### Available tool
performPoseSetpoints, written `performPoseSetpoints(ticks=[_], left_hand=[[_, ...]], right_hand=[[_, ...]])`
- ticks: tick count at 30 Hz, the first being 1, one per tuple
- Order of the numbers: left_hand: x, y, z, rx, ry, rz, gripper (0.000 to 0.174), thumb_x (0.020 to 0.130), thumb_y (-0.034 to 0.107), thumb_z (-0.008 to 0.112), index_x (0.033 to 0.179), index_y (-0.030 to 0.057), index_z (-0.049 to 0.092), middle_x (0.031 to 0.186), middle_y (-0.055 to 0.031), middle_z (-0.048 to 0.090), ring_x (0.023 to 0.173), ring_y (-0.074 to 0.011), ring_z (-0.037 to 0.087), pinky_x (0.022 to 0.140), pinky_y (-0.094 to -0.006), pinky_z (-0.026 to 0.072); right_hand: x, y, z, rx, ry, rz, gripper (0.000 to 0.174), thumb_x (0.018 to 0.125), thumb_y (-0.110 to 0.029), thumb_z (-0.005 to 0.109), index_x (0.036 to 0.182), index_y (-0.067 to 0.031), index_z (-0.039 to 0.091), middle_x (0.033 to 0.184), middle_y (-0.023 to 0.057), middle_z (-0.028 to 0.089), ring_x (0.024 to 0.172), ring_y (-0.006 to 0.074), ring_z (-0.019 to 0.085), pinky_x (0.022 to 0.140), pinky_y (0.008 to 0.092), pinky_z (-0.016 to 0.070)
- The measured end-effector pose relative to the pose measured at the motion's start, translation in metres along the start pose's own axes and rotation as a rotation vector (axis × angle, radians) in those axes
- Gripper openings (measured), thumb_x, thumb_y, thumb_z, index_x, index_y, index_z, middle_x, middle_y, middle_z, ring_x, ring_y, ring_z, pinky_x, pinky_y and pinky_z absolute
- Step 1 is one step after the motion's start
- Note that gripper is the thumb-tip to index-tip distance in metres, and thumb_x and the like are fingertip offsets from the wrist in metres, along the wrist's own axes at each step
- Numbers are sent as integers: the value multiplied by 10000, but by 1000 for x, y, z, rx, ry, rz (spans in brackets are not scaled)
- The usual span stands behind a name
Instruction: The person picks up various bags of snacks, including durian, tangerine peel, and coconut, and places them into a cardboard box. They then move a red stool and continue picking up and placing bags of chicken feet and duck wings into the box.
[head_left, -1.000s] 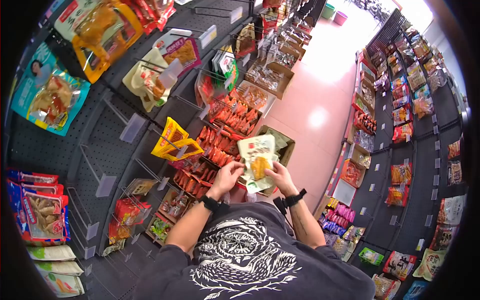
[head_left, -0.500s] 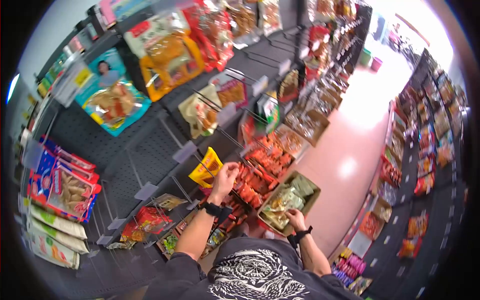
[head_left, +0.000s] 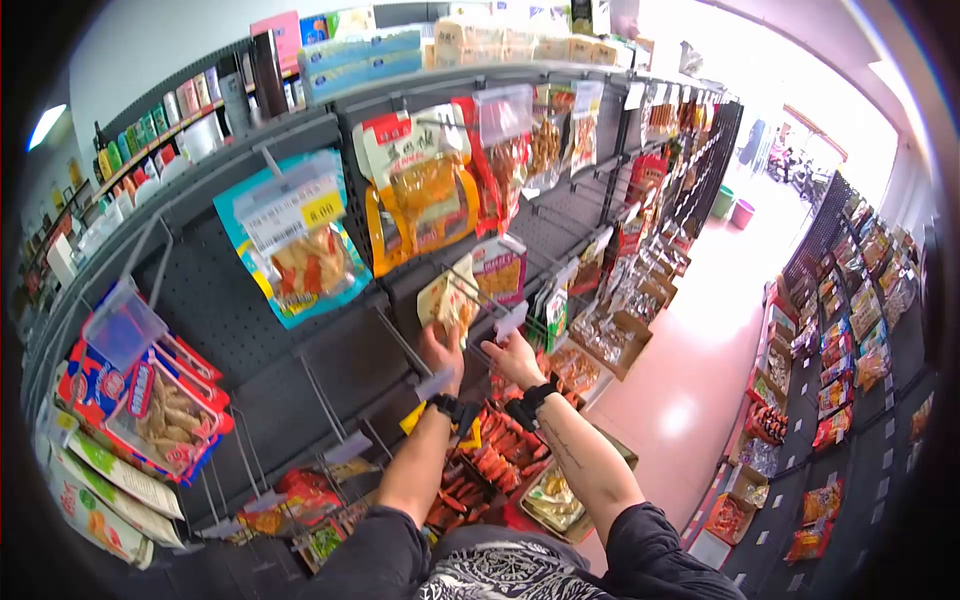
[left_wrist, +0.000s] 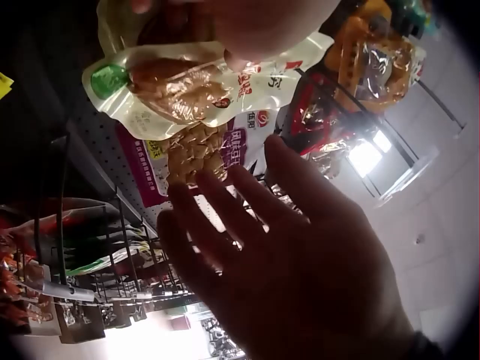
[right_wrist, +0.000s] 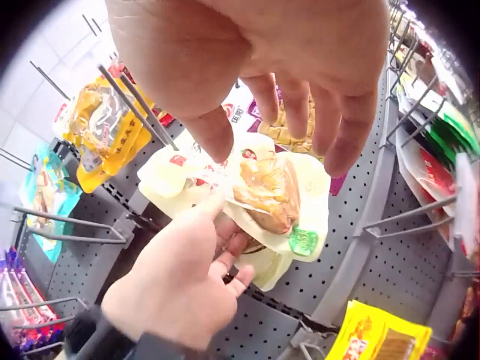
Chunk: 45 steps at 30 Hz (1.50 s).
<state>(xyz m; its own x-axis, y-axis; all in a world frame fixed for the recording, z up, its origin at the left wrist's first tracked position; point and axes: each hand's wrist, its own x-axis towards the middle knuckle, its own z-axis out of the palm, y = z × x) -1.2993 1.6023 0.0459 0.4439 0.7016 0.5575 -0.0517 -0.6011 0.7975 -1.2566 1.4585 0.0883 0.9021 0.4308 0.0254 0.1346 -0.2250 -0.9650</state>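
Note:
At the rack, my left hand (head_left: 442,358) pinches a cream packet (head_left: 448,296) of brown food, its thumb on the front and its fingers underneath, as the right wrist view shows. Another cream packet (right_wrist: 264,271) lies behind it. My right hand (head_left: 515,362) is just to the right, beside a clear tag holder (head_left: 510,320). In the left wrist view its fingers (left_wrist: 240,214) are spread, with nothing seen held. Behind the cream packets hangs a purple and white packet (left_wrist: 196,154).
Metal hooks with clear tag holders stick out around both hands. An orange packet (head_left: 420,200) and a teal packet (head_left: 300,250) hang to the upper left. Below are red packets (head_left: 510,440) and a cardboard box (head_left: 555,500) of pale packets. A tiled aisle (head_left: 670,400) runs at right.
Both hands have risen from the lower shelf and box to the cream packets on the rack. The left hand has taken hold of one there. The head view has tilted up.

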Motion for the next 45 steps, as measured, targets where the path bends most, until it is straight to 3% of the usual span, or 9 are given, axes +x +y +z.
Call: performPoseSetpoints(ticks=[3,7,9,11,17,18,27,36,45], left_hand=[[5,9,-8,-73,-101,-99,317,862,292,641,990,9,576,992,-189,583,830,-329,580,716,-399,475],[15,15,-2,-131,31,90,279,879,263,621,950,-2,569,881,-166,601,745,-285,592,669,-357,479],[11,30,-14,-309,-133,-186,257,899,227,597,972,-15,547,814,-154,604,726,-270,598,661,-346,474],[9,35,-14,-421,-72,-139,236,911,237,587,915,11,518,748,-88,553,686,-153,543,606,-297,432],[-9,40,-31,-333,-268,-269,190,940,187,534,999,14,485,838,-54,585,729,-116,541,659,-271,436],[-17,41,-23,-678,-220,-271,188,938,179,537,1006,17,472,841,-37,580,746,-103,528,678,-254,427],[-80,101,-37,-797,-324,-274,141,947,144,523,956,15,466,949,-65,575,836,-100,523,737,-256,425],[-92,122,-42,-775,-208,-411,190,950,157,511,1073,14,496,1050,-69,582,955,-137,538,866,-274,409],[-133,92,-39,-572,-263,-471,177,947,170,512,1043,21,500,993,-45,572,908,-134,523,814,-278,409]], right_hand=[[32,6,19,-168,188,-187,576,811,-332,665,1263,-39,460,977,200,632,903,302,619,797,349,480],[55,14,33,144,171,-88,635,833,-348,654,1316,-14,410,1175,162,581,1078,254,564,903,318,431],[63,19,36,118,211,-156,645,837,-353,651,1322,-6,402,1193,167,573,1092,257,559,908,316,430],[65,26,32,89,258,-214,656,841,-358,648,1327,2,395,1211,172,564,1106,261,554,913,313,429],[18,-10,2,15,100,-42,458,872,-323,619,1194,-6,538,1051,159,647,964,246,614,822,326,465],[13,-3,-3,18,140,-111,417,870,-316,624,1145,-7,564,1012,139,657,920,223,618,799,321,472],[-67,4,-60,137,208,-227,306,843,-209,668,1060,0,615,838,35,657,736,73,569,662,247,466],[-92,-47,-97,-102,83,-243,352,822,-261,680,1058,-14,596,811,155,648,721,207,631,655,324,479],[-91,26,-88,-21,-21,-128,311,817,-207,674,1044,-9,599,824,136,639,755,189,604,703,311,468]])
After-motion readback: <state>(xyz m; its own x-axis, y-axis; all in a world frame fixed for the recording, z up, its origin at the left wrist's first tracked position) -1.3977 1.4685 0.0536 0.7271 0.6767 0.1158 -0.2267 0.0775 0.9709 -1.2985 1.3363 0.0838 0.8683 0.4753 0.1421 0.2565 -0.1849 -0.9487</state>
